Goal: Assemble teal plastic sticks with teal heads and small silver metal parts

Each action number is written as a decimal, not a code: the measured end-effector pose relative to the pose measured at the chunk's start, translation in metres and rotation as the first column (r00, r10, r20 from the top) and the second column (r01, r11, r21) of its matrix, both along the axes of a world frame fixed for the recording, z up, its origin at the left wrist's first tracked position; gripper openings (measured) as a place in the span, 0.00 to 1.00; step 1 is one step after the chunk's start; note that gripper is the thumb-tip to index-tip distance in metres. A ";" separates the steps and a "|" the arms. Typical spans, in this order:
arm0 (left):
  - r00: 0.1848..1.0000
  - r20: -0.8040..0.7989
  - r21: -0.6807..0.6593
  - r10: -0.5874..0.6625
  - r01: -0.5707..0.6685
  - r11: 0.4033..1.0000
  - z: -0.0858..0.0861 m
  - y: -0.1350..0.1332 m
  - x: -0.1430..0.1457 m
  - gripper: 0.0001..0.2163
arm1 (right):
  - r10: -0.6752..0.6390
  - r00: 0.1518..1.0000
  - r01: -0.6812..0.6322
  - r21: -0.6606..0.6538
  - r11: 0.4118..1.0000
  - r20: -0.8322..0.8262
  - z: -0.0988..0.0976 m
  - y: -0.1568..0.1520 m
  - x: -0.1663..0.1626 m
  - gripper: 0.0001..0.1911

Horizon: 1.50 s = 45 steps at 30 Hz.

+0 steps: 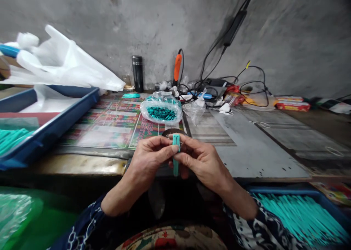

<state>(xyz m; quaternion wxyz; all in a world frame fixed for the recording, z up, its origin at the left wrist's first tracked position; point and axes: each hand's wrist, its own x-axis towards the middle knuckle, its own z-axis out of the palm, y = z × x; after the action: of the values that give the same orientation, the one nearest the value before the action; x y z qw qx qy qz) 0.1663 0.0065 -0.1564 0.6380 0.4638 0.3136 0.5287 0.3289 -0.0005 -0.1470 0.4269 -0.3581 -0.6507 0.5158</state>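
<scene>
Between my two hands, over the table's front edge, stands a slim teal plastic piece [176, 165] with a slotted upper end. My left hand [149, 156] pinches its upper part from the left, thumb across the front. From the right, the fingers of my right hand [204, 162] are closed on the same piece. Just behind the fingertips sits a dark round dish [168, 133] with tiny pale bits in it, partly hidden by my hands. Farther back, a clear plastic bag [177, 115] lies open, full of small teal parts [160, 113].
A blue tray [55, 127] with teal strips [12, 136] stands at left. Another blue bin at lower right holds many long teal pieces [304, 217]. Along the wall are a black flask [137, 73], an orange-handled tool [177, 67], tangled cables and white plastic sheeting [65, 61].
</scene>
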 end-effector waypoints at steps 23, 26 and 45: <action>0.990 -0.085 0.230 0.113 -0.090 0.969 0.018 0.044 -0.013 0.11 | -0.001 0.994 0.021 0.185 0.982 -0.108 0.000 0.052 -0.020 0.24; 0.985 -0.134 0.210 0.113 -0.083 0.974 -0.012 0.034 -0.019 0.10 | -0.048 0.996 0.062 0.197 0.979 -0.074 -0.031 0.038 -0.024 0.24; 0.967 -0.222 0.148 0.125 -0.093 0.985 -0.045 0.012 -0.028 0.10 | -0.102 0.995 0.097 0.268 0.958 0.006 -0.073 0.018 -0.029 0.20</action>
<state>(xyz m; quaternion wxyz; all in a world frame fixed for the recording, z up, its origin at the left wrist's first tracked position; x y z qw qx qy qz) 0.1383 0.0183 -0.2016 0.5339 0.5465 0.3736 0.5260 0.3001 0.0179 -0.2203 0.4904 -0.3342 -0.6998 0.3976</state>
